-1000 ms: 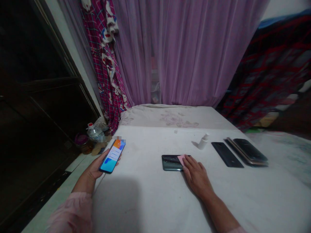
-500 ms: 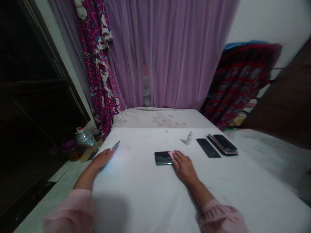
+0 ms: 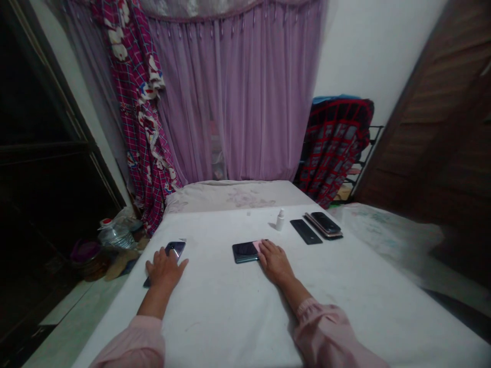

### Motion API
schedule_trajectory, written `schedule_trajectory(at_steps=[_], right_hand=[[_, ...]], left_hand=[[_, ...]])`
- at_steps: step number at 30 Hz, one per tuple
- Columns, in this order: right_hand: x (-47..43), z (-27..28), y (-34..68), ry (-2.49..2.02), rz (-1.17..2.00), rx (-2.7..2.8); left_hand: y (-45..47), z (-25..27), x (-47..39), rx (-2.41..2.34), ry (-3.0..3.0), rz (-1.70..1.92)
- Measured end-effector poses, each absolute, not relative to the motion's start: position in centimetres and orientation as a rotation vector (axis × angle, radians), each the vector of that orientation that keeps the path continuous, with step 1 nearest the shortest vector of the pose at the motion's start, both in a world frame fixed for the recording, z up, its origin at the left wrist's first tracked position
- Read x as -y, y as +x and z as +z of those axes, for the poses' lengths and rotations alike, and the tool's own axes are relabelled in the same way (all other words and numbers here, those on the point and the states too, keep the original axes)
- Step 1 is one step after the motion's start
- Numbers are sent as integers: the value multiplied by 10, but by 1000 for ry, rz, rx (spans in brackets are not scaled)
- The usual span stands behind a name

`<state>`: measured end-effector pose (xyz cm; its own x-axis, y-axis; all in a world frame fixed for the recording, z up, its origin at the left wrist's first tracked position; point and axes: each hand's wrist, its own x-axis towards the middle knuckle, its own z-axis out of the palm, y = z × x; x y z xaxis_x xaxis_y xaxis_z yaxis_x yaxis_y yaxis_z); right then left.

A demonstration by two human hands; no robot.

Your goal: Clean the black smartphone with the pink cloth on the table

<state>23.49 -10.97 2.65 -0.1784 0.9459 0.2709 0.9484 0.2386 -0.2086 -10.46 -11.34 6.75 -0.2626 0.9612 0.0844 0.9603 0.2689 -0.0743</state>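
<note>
At the left edge of the white sheet lies a dark, shiny phone (image 3: 177,249). My left hand (image 3: 163,271) rests over it, fingers spread, covering its middle. Near the centre, a second phone (image 3: 243,252) lies face up with a glossy dark screen. A small pink cloth (image 3: 257,246) is on its right end. My right hand (image 3: 275,261) presses down on that cloth, with the fingers together and the right end of the phone hidden beneath.
A small white spray bottle (image 3: 280,220) stands beyond my right hand. Right of it lie a flat black phone or back panel (image 3: 306,231) and stacked phones (image 3: 325,223). Purple curtains (image 3: 245,102) hang behind the bed. A water jug (image 3: 115,235) stands on the floor at left.
The left phone went from tilted on edge to lying flat, and my left hand opened over it. My right hand stays on the pink cloth. The view has shifted up and right.
</note>
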Motion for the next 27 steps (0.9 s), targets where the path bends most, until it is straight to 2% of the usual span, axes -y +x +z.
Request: schedule_trajectory(at_steps=[6,9,18,27], right_hand=[[105,33,235,-1763,16,2173],[100,35,236,-1735,12,2180],[87,29,235,-1682,47,2207],[56,30,232,-1839,82,2125]], left_hand=[[3,61,105,1957,-2461,-146],[38,58,99,1943,-2610,-182],[45,40,76,1752,-2746,-382],[56,10,58,1716,-2729,-353]])
